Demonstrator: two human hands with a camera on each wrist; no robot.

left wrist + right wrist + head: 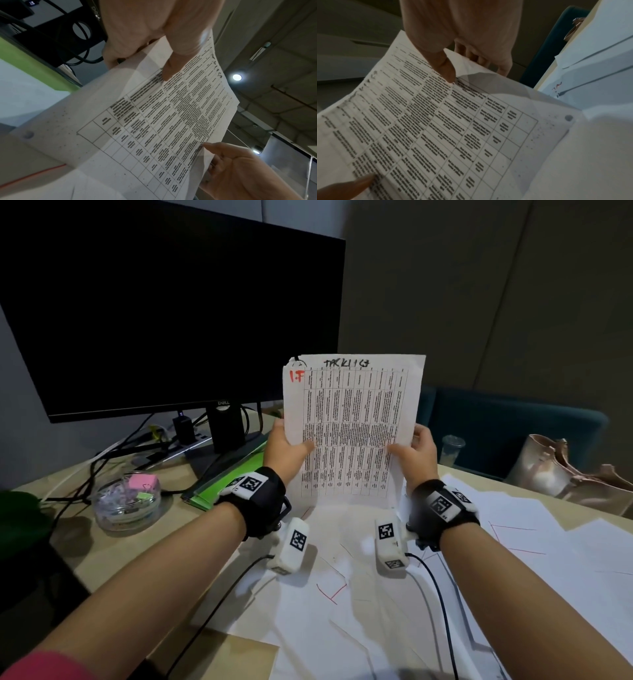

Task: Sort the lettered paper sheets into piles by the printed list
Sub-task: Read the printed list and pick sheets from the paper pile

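Observation:
I hold a printed sheet (352, 426) upright above the desk; it carries a dense table, black handwriting on top and a red "1.F" at its upper left. My left hand (286, 448) pinches its left edge, thumb on the front, fingers behind. My right hand (416, 453) pinches the right edge the same way. In the left wrist view the sheet (163, 121) runs under my left thumb (171, 67). In the right wrist view the sheet (436, 128) sits under my right thumb (445, 67). White sheets (342, 594) with red marks lie spread on the desk below.
A black monitor (164, 313) stands at the back left, cables beside its stand. A glass bowl (126, 501) with clips and pink notes sits at the left. A green folder (233, 474) lies near the monitor base. A metallic bag (561, 474) and plastic cup (452, 450) sit at the right.

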